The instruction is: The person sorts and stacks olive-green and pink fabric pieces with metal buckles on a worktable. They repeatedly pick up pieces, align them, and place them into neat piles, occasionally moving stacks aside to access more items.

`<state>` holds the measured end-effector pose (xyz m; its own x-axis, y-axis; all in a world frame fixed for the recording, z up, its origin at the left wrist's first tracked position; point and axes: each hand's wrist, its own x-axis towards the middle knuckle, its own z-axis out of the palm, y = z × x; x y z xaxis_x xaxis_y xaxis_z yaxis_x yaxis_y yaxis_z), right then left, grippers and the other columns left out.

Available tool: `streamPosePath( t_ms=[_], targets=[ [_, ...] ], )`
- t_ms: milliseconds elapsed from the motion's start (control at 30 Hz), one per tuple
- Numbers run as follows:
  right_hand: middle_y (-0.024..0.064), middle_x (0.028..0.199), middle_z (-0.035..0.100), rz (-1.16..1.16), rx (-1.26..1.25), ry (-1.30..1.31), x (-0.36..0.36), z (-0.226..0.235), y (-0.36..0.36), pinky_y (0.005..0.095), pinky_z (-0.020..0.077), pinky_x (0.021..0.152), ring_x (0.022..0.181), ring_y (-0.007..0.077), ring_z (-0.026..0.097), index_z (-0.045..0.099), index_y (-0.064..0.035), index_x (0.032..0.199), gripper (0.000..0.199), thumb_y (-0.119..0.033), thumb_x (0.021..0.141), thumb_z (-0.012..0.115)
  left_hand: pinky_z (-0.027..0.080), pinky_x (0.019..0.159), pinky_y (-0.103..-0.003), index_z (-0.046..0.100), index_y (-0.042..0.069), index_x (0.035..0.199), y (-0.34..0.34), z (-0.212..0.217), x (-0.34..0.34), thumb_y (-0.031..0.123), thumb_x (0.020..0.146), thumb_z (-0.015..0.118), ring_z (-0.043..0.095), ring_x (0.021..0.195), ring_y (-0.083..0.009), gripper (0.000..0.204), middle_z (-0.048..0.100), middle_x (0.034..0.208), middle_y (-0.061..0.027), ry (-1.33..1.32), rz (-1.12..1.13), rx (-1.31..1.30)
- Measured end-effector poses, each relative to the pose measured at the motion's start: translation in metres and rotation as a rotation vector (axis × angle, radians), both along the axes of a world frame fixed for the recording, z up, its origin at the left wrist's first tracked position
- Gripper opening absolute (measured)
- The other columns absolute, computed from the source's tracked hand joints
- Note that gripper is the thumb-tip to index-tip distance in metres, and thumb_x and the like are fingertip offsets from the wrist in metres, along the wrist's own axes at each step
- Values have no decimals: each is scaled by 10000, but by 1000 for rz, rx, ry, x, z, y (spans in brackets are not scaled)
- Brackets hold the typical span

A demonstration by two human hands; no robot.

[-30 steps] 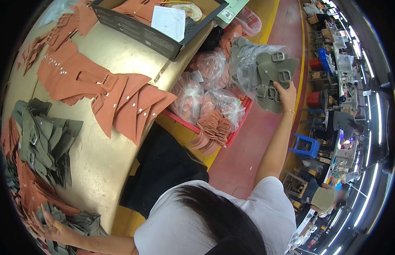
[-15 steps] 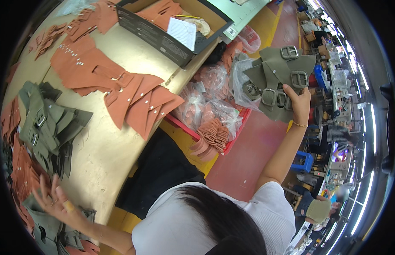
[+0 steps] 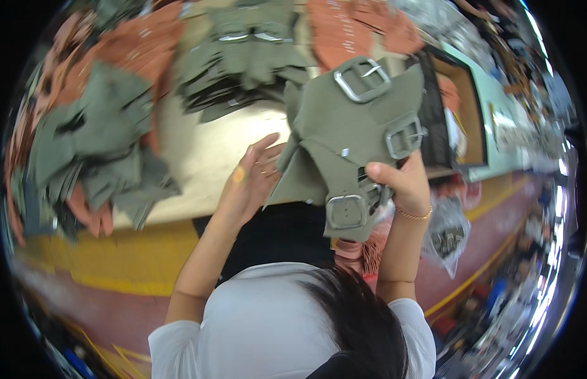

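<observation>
My right hand (image 3: pixel 407 183) grips a bunch of olive-green buckled shoe uppers (image 3: pixel 325 120), the thumb pressed on the near side beside the silver buckles. Held up over the table edge, the uppers hide part of the tabletop and of the box. My left hand (image 3: pixel 246 180) is empty, its fingers apart, just left of the hanging flap of these uppers; whether it touches them I cannot tell. Beyond both hands lies a fanned stack of green buckled uppers (image 3: pixel 249 60). To the left is a heap of green pieces (image 3: pixel 94 132).
Orange pieces (image 3: pixel 341 35) lie at the back, with more orange pieces (image 3: pixel 142 47) at the far left. An open dark box (image 3: pixel 432 120) stands on the right. Below it hangs a clear plastic bag (image 3: pixel 448 230), near folded pink straps (image 3: pixel 372 252). The pale tabletop (image 3: pixel 192 164) has a front edge.
The view has turned left toward the table. My right hand has brought the green uppers from the right side to in front of me. My left hand has come from the green pile toward them.
</observation>
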<state>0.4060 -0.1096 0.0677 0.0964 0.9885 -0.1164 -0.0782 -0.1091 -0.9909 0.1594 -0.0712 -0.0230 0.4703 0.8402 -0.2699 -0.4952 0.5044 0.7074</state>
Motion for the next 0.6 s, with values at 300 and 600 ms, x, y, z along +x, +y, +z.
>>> streamPosePath(
  t_ms=[300, 600],
  targets=[
    [202, 1177, 608, 340, -131, -653, -92, -83, 46, 374, 492, 924, 1096, 268, 606, 526, -14, 1290, 589, -328, 843, 745, 396, 1070, -483, 394, 116, 1453, -12, -47, -71, 669, 915, 446, 495, 1278, -286, 773, 489, 1412, -110, -476, 179, -491],
    [212, 1431, 414, 303, 291, -922, -134, -87, 17, 489, 332, 1081, 1312, 421, 387, 434, -72, 1413, 777, -322, 764, 778, 430, 1049, -464, 418, 65, 1417, -11, -44, -70, 460, 937, 508, 527, 1245, -295, 628, 525, 1368, -139, -392, 150, -479]
  ],
)
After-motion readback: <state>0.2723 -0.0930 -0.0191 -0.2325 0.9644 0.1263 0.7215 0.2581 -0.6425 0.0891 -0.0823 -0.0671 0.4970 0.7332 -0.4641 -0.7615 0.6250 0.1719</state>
